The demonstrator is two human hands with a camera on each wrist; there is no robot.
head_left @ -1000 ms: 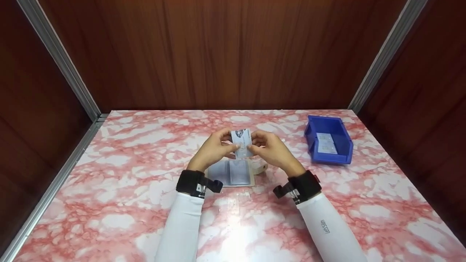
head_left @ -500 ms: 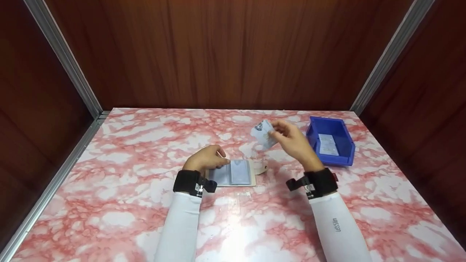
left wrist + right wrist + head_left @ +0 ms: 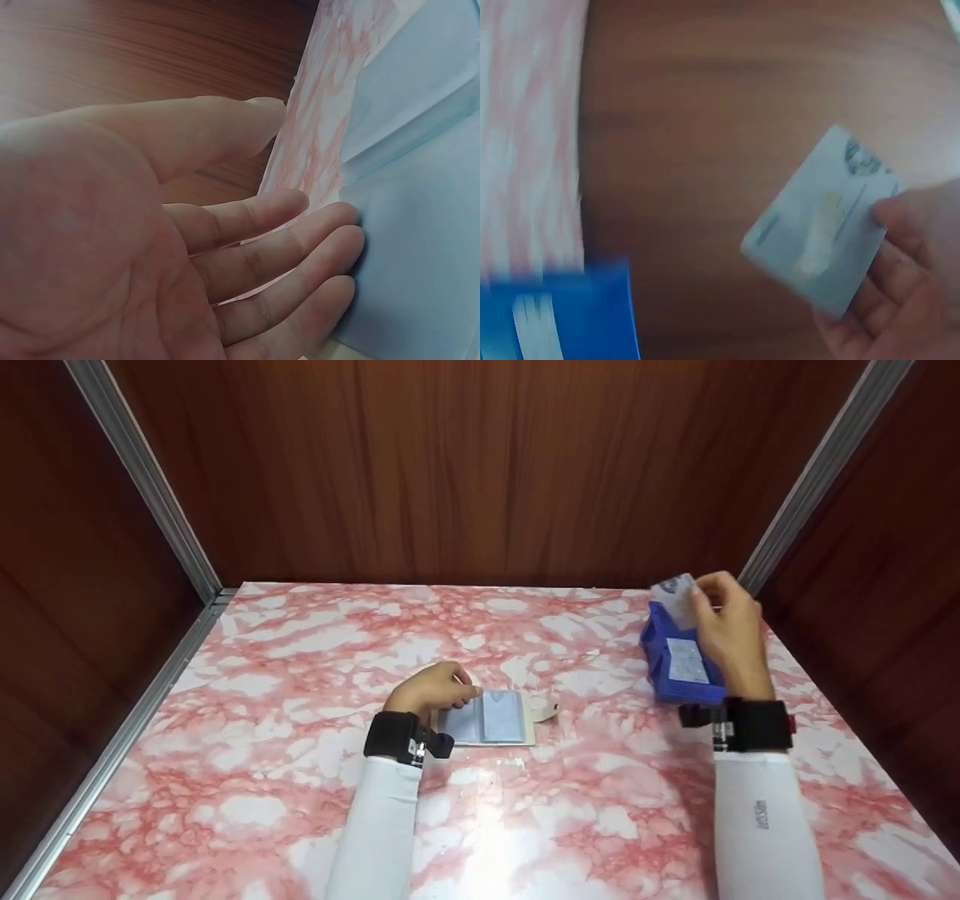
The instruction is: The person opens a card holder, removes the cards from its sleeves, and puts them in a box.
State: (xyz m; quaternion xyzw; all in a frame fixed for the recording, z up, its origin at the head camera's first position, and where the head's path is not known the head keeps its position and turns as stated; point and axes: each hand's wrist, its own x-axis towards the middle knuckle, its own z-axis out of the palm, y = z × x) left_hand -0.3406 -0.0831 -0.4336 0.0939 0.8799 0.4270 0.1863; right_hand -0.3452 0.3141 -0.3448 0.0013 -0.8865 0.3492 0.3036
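My right hand pinches a pale card with a dark printed emblem, above the blue bin at the right. The right wrist view shows the card tilted between thumb and fingers. Several light cards lie inside the bin. My left hand rests at the upper left of an open card holder with clear sleeves. In the left wrist view its fingers are nearly straight, the fingertips on a sleeve page, and nothing is gripped.
The holder's cream strap with a snap sticks out to its right. A red and white marbled tabletop carries everything. Dark wooden panels stand behind and at both sides, with metal posts in the corners.
My right hand has carried the card from the middle rightward to over the blue bin. The left hand has let go of the card and come down onto the card holder.
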